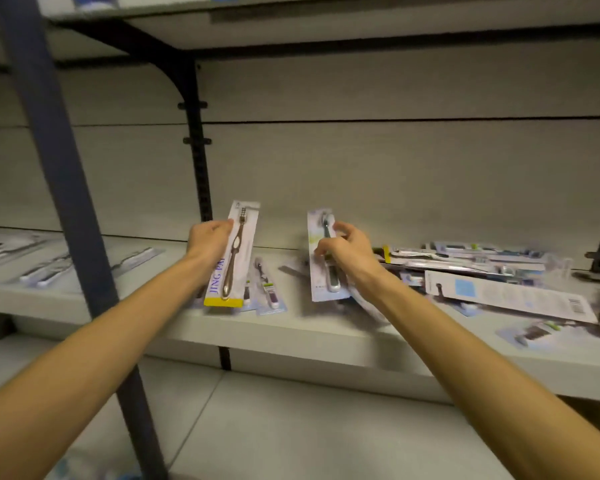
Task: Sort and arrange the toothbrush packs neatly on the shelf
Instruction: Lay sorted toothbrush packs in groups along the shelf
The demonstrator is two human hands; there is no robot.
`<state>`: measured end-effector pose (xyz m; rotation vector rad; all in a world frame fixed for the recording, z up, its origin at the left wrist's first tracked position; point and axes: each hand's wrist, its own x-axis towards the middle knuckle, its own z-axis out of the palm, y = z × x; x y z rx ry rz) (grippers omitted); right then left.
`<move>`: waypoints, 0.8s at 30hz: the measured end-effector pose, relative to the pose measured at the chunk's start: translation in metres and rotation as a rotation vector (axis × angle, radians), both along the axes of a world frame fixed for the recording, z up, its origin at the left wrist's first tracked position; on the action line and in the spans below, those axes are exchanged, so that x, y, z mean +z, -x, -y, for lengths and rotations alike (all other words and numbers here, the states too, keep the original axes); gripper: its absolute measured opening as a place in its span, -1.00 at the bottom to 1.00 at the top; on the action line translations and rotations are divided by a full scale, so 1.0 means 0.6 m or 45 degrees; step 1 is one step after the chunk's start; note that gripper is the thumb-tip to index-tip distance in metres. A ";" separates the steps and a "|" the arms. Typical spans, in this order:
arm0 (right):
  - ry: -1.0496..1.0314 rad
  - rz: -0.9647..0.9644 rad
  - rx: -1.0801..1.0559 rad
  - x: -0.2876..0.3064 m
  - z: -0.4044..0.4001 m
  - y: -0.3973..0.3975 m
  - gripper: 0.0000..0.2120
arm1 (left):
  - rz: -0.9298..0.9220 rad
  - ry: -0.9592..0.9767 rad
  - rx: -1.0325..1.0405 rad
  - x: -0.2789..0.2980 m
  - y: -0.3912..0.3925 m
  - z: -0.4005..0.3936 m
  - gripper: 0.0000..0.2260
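Note:
My left hand (207, 239) grips a white toothbrush pack with a yellow bottom edge and a brown brush (234, 258), held upright above the grey shelf (291, 336). My right hand (347, 249) grips a pale blue pack with a grey brush (321, 271), also upright, a little to the right. Two small packs (267, 289) lie flat on the shelf between and below the held ones. A loose heap of packs (471, 261) lies to the right, with a long white pack face down (510, 297) at its front.
A dark blue upright post (61, 188) crosses the left of the view in front of the shelf. Left of it, more packs (49, 265) lie in rows. A black bracket (196, 133) runs up the back wall. Another shelf hangs overhead; one pack (530, 332) lies near the front edge.

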<state>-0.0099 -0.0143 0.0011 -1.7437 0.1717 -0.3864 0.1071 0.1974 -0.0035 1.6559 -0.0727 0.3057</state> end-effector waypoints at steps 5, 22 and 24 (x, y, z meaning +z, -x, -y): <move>0.481 -0.032 0.075 -0.017 -0.084 -0.048 -0.53 | -0.109 0.029 0.016 -0.027 -0.024 -0.084 -0.79; 0.061 0.315 0.043 -0.075 -0.228 -0.120 -0.43 | 0.066 -0.013 -0.012 -0.075 -0.020 -0.178 -0.79; 0.047 0.449 -0.022 -0.081 -0.244 -0.116 -0.42 | 0.221 -0.072 -0.002 -0.076 0.004 -0.183 -0.79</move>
